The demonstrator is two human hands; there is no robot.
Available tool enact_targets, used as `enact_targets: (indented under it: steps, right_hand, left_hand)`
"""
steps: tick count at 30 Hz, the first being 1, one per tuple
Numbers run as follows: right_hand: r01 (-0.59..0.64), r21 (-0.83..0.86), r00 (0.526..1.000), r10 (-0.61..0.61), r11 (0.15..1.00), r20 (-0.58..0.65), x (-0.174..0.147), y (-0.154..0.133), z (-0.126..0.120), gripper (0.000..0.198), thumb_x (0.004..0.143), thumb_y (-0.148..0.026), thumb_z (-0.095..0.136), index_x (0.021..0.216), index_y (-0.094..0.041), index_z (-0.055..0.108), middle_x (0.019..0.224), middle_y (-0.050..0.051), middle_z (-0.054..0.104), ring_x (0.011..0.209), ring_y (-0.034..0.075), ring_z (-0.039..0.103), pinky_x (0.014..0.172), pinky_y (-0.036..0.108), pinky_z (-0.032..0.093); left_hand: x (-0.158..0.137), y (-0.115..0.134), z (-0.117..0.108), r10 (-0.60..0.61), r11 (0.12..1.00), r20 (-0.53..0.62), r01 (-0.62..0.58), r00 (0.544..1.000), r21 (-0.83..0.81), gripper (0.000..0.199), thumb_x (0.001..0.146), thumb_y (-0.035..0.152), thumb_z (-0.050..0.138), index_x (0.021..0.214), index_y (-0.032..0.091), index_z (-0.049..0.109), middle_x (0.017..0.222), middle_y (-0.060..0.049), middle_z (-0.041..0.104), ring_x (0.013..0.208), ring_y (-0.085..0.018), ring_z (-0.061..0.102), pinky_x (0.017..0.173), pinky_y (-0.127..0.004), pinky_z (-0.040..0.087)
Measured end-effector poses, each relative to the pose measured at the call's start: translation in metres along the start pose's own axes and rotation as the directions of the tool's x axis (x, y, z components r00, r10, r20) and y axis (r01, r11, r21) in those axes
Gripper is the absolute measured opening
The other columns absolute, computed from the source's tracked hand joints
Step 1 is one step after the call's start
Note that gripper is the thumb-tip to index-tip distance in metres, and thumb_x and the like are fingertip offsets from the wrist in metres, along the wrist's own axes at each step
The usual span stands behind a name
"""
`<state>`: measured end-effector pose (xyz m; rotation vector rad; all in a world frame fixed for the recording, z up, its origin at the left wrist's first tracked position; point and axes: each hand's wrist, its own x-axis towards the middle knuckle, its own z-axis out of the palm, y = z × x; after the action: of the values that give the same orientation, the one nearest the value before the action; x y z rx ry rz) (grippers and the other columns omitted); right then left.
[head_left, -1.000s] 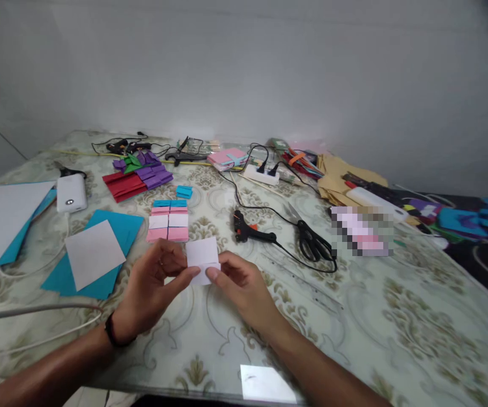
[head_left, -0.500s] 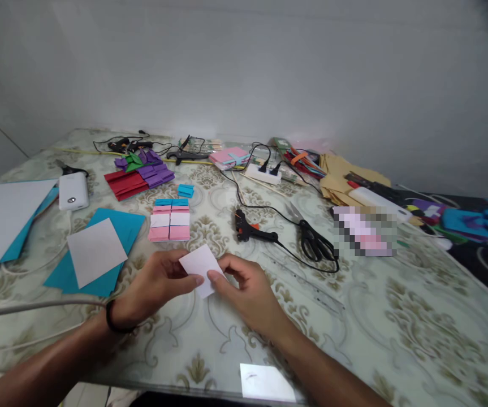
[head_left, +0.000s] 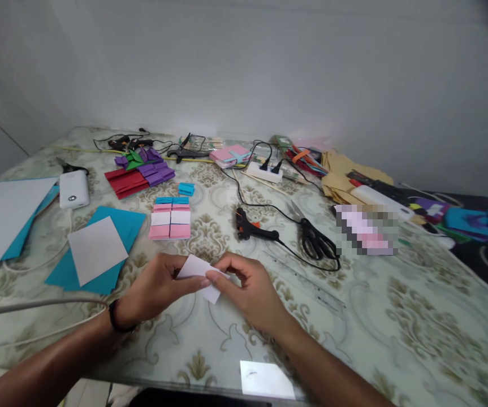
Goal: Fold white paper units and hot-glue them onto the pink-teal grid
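Observation:
A small white piece of paper (head_left: 195, 265) is held between both hands, just above the patterned table. My left hand (head_left: 161, 285) pinches its left side, thumb on top and fingers beneath. My right hand (head_left: 247, 285) pinches it from the right, and the two thumb tips nearly meet at the middle of the sheet. The fingers under the paper are hidden. Beyond the left hand lie folded pink, white and blue paper pieces (head_left: 170, 219) in rows. A white square sheet (head_left: 98, 250) rests on blue sheets (head_left: 128, 229) to the left.
A black glue gun (head_left: 254, 226) and black-handled scissors (head_left: 316, 240) lie right of centre, near a clear ruler (head_left: 311, 285). A white power bank (head_left: 74, 190) stands left, red folded paper (head_left: 125, 183) behind it. A power strip (head_left: 264, 173) with cords lies at the back.
The paper has turned and tilted in my fingers and sits slightly lower. Both hands keep their pinch, with the thumbs now closer together. The things on the table have stayed put.

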<state>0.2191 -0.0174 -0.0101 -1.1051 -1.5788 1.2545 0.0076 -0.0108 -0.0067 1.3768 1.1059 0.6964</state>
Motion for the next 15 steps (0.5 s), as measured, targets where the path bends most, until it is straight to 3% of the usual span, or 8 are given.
enact_targets:
  steps: [7,15]
  right_hand:
    - [-0.054,0.069,0.998,0.052,0.996,0.028,0.0004,-0.0009,0.0010,0.027,0.093,-0.041,0.070,0.077,-0.020,0.066,0.072,-0.001,0.063,0.070,0.016,0.057,0.066,0.028,0.043]
    - [-0.027,0.175,0.997,0.015,0.984,0.075,0.0013,0.0024,-0.0019,0.029,0.094,-0.040,0.071,0.075,-0.020,0.065,0.069,-0.002,0.060,0.066,0.014,0.053,0.063,0.027,0.041]
  left_hand:
    - [-0.0012,0.0031,-0.0005,-0.028,0.999,-0.014,0.029,1.000,0.025,0.036,0.084,0.048,0.080,0.084,0.012,0.082,0.073,-0.006,0.076,0.065,-0.018,0.064,0.056,-0.025,0.045]
    - [0.0002,0.0038,0.0014,-0.036,0.997,0.053,0.040,0.998,-0.073,0.038,0.081,0.047,0.083,0.088,0.010,0.082,0.076,-0.006,0.075,0.064,-0.015,0.061,0.057,-0.023,0.043]
